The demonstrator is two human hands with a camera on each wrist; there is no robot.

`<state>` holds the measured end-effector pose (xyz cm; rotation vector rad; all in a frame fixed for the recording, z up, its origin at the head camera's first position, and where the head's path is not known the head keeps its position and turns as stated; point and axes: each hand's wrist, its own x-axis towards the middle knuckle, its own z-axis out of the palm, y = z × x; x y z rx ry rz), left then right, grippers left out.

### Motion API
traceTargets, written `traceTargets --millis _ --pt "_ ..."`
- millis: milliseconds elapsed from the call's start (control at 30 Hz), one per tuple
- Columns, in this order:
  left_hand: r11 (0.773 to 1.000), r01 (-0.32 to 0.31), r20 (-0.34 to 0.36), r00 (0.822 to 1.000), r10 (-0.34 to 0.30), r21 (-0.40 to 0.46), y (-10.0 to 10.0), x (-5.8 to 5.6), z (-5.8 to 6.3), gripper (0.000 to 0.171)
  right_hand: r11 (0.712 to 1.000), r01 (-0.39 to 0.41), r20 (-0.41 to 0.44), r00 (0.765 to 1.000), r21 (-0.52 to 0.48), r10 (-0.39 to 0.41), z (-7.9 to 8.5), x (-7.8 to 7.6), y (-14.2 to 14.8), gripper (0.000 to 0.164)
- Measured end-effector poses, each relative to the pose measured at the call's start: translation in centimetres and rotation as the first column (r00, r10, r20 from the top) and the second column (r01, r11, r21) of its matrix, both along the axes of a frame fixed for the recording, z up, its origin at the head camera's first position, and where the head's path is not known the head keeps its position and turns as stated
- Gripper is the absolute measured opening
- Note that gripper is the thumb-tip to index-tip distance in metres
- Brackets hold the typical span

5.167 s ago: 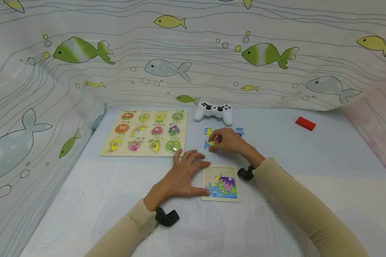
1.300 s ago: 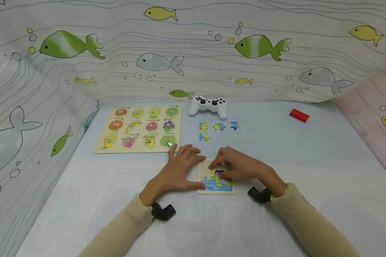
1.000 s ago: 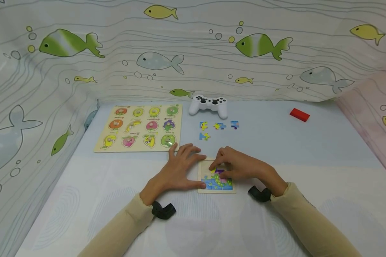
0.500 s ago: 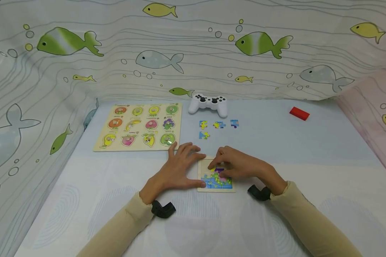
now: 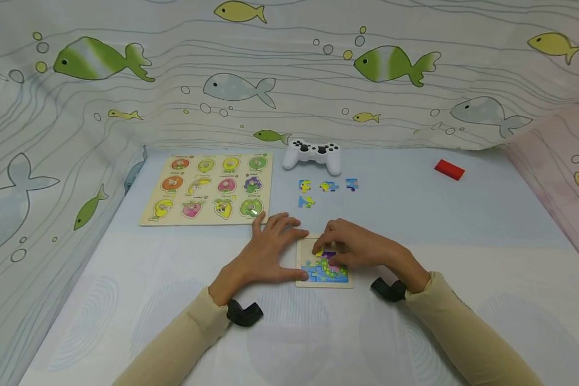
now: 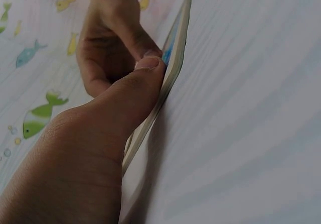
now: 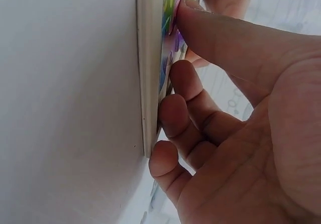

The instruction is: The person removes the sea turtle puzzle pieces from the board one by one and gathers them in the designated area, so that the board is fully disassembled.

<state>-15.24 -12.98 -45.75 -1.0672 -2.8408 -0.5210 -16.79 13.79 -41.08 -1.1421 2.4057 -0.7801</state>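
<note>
Touching the tray [image 5: 325,286], just below the frame's middle, flat on the desk [image 5: 415,214], with both hands. Bracing its left side with the left hand [image 5: 265,257], fingers spread wide, thumb on the lower left edge, index fingertip by the upper left corner. Reaching over its upper right with the right hand [image 5: 362,244], fingers bent and narrow, thumb down on the fitted pieces [image 5: 324,273]; cannot tell if pinching one. Fitted along the bottom in blue, green and pink, higher up in purple and yellow; bare at upper left. Partly hidden by the right hand.

Lying above the tray, near the frame's middle: four loose pieces [image 5: 328,186], three in a row, one below the leftmost. Above those, a white controller [image 5: 312,155]. At centre left, a fruit board [image 5: 179,222], lower right corner overlapped by left fingertips; cannot tell if touching. At right, well apart, a red block [image 5: 450,169]. Across the top, a fish-print cloth [image 5: 309,69]. Strapped at both wrists: black devices [image 5: 244,313], next to beige sleeves [image 5: 173,343].
</note>
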Motion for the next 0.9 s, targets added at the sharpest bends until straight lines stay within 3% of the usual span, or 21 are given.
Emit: traceTargets --millis 567,900 --pt "1.0 -0.008 0.012 1.0 0.008 0.01 0.09 -0.06 -0.05 0.084 0.998 0.041 0.127 0.991 -0.046 -0.035 0.19 0.13 -0.03 0.034" --pt "1.0 -0.005 -0.001 1.0 0.005 0.006 0.1 0.0 -0.06 0.084 0.999 0.0 0.1 0.995 -0.044 0.004 0.12 0.12 -0.16 0.036"
